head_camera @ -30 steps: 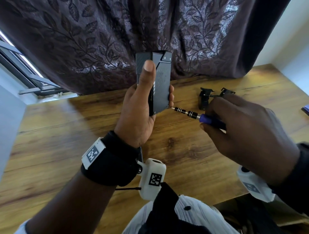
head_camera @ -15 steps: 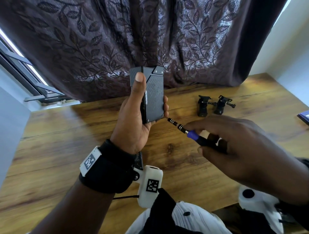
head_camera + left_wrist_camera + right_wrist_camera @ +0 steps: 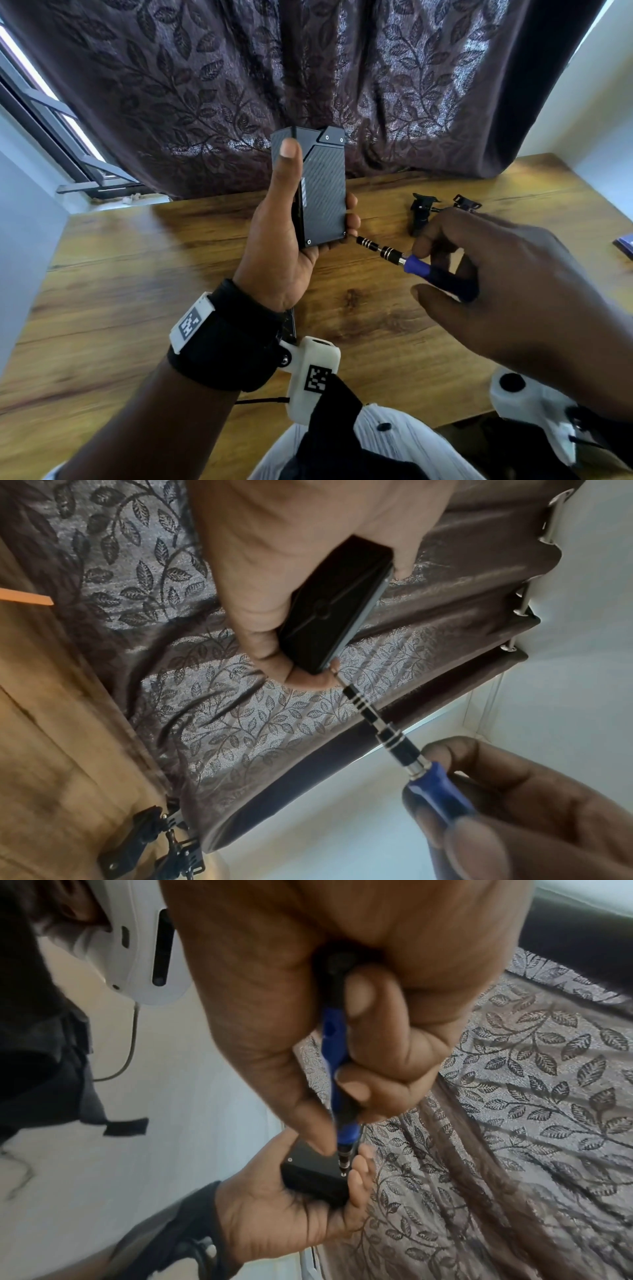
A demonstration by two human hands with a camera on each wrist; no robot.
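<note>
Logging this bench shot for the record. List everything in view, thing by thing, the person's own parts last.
table: one, brown wood, fills the foreground
curtain: one, dark, leaf pattern, behind the table
case: one, black with a woven pattern, held upright above the table
screwdriver: one, blue and black handle, banded black shaft, tip at the case's lower right corner
clamps: two, black, on the table's far right part, partly hidden
flat item: one, dark blue, table's right edge, cut off
wrist cameras: two, white, one at each wrist
left hand: grips the case
right hand: holds the screwdriver
</note>
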